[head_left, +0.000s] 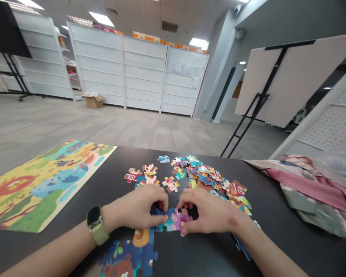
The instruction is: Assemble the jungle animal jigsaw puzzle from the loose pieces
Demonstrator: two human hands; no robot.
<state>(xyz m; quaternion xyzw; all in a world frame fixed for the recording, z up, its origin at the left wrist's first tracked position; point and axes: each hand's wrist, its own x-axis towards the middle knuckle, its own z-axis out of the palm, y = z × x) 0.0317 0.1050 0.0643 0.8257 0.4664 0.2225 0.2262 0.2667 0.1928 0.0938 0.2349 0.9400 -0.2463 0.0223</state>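
Black worktop (276, 215) runs across the whole near view; its far edge is bare, with open floor beyond it. Big colourful puzzle board (40, 181) lies flat on the left, well apart from the hands, with a dark bare strip between. Folded pink cloth (311, 188) sits at the right edge, with clear worktop between it and the right forearm. Loose pile of puzzle pieces (207, 177) is spread just beyond the fingers, a few strays (145, 173) to its left; the pile crowds the far side of the right hand. Joined blue section with a bear (129, 254) lies near the front edge, just under the left wrist and watch (95, 223). Left hand (138, 209) and right hand (209, 213) meet at centre, both grips closed on the joined blue and purple pieces (173, 221) lying flat on the worktop: thumbs on the near edge, fingertips curled over the far edge, piece between the two hands and touching both
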